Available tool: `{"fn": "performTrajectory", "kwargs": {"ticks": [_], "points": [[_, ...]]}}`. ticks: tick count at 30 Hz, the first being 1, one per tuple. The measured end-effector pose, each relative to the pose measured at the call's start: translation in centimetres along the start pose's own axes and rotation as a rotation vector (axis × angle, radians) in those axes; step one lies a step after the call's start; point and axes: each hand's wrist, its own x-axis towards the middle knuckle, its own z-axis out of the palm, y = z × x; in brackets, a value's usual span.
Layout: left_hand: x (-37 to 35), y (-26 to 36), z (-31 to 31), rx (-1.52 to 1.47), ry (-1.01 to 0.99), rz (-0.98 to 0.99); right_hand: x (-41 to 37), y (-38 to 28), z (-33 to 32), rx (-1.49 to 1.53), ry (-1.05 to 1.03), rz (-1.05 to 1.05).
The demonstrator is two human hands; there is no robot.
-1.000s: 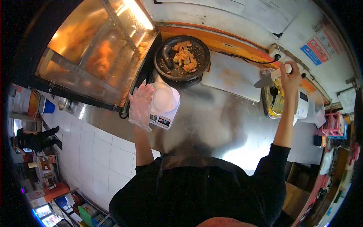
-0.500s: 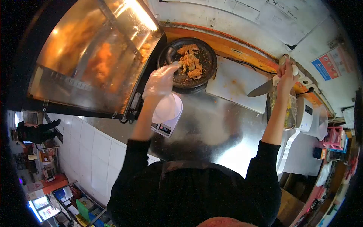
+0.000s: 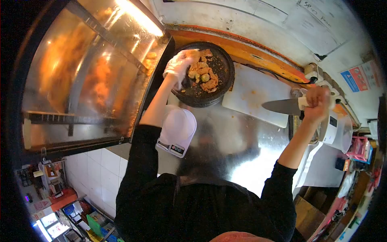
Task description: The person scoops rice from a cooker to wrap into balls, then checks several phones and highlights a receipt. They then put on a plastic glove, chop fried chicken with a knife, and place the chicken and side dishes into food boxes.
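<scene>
My left hand [image 3: 180,64], in a clear plastic glove, reaches over the left rim of a round, shallow black mortar [image 3: 225,86]. Its fingers lie against the edge of the crumbly fried chicken [image 3: 210,76], blurred, so their grip cannot be made out. Small pale green pieces show on the chicken. At the right, my right hand [image 3: 316,103] is closed around the handle of a kitchen knife [image 3: 281,107]. The blade points left, above the right part of a white cutting board [image 3: 254,94] marked with orange-brown stains.
A white kitchen scale [image 3: 171,148] with a round white top stands below my left forearm. The lit glass display cabinet [image 3: 80,101] rises at the left. A container [image 3: 296,125] and a white appliance [image 3: 331,130] stand at the right, near cables and sockets along the wall.
My left hand has moved up and left along the mortar's rim, and the chicken lies differently, with green pieces showing. My right hand has lowered with the knife, its blade now nearly level.
</scene>
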Motion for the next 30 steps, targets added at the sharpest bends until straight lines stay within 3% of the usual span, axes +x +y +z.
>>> {"fn": "performTrajectory", "kwargs": {"ticks": [1,2,3,4,7,9,11,15,17,24,30], "points": [[-0.5,-1.3,-0.3,-0.898,0.165,-0.074,-0.1,-0.3,0.8,0.075,0.155,-0.058],[-1.6,-2.3,-1.1,-1.109,0.120,-0.096,-0.1,-0.9,2.0,0.078,0.154,-0.048],[-2.3,-2.0,-1.3,-1.289,-0.059,-0.013,-0.1,-1.4,3.3,0.151,0.174,-0.143],[-3.2,-1.7,-1.2,-1.380,-0.001,-0.080,-0.3,-1.4,4.3,0.223,0.196,-0.237],[-4.4,-2.2,-1.3,-1.548,0.228,-0.330,-0.9,0.2,6.2,0.434,0.259,-0.228],[-4.5,-3.1,-1.2,-1.612,0.121,-0.250,-1.1,1.2,7.2,0.462,0.275,-0.210],[-4.6,-3.6,-0.9,-1.480,0.111,-0.129,-1.2,2.1,7.8,0.543,0.269,-0.216],[-4.5,-2.5,-0.3,-1.429,0.186,-0.236,-1.3,3.5,8.9,0.559,0.316,-0.215],[-4.4,-2.7,0.2,-1.272,0.179,-0.156,-1.4,4.3,9.7,0.624,0.206,-0.180],[-4.9,-2.0,1.0,-1.147,0.156,-0.104,-1.4,5.0,11.3,0.481,0.137,-0.189],[-5.2,-2.2,1.2,-1.029,0.201,-0.127,-1.3,4.9,11.3,0.627,0.023,-0.165]]}}
